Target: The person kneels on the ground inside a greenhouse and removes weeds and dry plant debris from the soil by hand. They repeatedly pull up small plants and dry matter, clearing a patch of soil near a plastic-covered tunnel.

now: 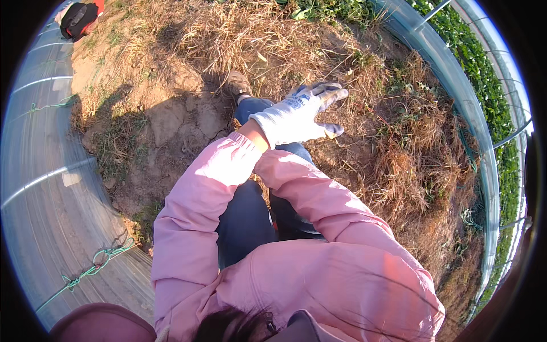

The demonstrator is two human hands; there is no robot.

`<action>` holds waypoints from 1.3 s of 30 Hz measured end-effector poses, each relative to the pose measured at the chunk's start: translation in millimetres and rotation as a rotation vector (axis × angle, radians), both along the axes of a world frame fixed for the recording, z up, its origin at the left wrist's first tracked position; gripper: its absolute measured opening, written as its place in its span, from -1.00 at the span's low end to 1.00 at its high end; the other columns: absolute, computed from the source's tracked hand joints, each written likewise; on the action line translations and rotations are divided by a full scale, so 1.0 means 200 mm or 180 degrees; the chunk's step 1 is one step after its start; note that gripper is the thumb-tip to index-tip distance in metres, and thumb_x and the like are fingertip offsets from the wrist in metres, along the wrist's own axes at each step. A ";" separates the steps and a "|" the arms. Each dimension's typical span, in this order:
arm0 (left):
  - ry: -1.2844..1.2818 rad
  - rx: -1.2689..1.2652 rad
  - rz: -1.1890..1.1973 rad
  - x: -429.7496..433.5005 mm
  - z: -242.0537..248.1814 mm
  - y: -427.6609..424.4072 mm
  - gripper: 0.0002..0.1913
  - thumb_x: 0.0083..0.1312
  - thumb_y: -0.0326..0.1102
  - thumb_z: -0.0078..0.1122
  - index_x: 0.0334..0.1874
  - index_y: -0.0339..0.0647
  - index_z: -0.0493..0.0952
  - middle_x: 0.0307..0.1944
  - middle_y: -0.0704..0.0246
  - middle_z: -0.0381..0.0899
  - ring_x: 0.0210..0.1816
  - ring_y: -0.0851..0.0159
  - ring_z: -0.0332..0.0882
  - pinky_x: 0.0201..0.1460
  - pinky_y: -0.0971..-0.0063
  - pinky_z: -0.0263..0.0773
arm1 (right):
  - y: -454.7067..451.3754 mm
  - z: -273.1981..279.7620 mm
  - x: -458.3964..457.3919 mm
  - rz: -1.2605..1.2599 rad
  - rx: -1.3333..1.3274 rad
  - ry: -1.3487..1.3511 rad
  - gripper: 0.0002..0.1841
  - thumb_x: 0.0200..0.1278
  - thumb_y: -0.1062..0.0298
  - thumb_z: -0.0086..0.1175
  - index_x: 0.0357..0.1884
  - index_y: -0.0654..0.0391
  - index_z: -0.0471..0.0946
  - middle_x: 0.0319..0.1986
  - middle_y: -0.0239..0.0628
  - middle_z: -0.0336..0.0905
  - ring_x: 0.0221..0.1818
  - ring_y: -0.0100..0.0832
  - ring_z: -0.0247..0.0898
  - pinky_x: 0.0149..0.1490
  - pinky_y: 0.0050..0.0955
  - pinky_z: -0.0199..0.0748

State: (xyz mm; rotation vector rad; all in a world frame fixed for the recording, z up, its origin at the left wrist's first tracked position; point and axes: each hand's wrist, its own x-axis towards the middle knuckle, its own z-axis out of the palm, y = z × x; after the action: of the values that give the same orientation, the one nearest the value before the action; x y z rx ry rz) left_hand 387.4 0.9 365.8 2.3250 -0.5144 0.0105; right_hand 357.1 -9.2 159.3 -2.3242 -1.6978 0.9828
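My left hand (302, 109), in a white knit work glove with a dark grey coated palm and fingertips, reaches to the right above my bent knees. Its back faces up and bears printing. The thumb stands apart from the fingers, and I see nothing held. Out of view is my right hand; the pink right sleeve (316, 184) passes beneath my left wrist. Under the arms are my blue jeans (245, 222), with a brown shoe (237, 84) on the soil just beyond. Nearest the glove lies dry straw (401, 171) mixed with small green weeds.
At left runs a clear plastic film tunnel (38, 141) over hoops, tied with green twine (96, 267). A second film edge (478, 111) curves along the right, with leafy green plants (504, 94) behind it. A black and red bag-like item (79, 20) lies at upper left.
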 end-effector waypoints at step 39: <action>0.4636 0.1244 0.4797 -3.03 -1.56 0.65 0.53 -0.23 0.60 0.30 0.57 -0.06 -0.50 0.55 -0.09 -0.66 0.53 -0.21 -0.81 0.49 -0.20 -0.69 | 0.30 -0.31 -0.56 -0.2980 -0.0365 0.2949 -0.58 0.35 -0.01 0.18 0.01 0.11 0.48 -0.60 -0.41 0.41 -0.68 -0.53 0.29 -0.56 -0.50 0.33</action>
State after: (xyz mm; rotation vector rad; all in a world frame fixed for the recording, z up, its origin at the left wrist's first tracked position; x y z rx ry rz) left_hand -219.0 131.0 54.0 1.7930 1.9669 -0.9837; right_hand 244.2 50.9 96.5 -1.8105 -0.1777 1.5099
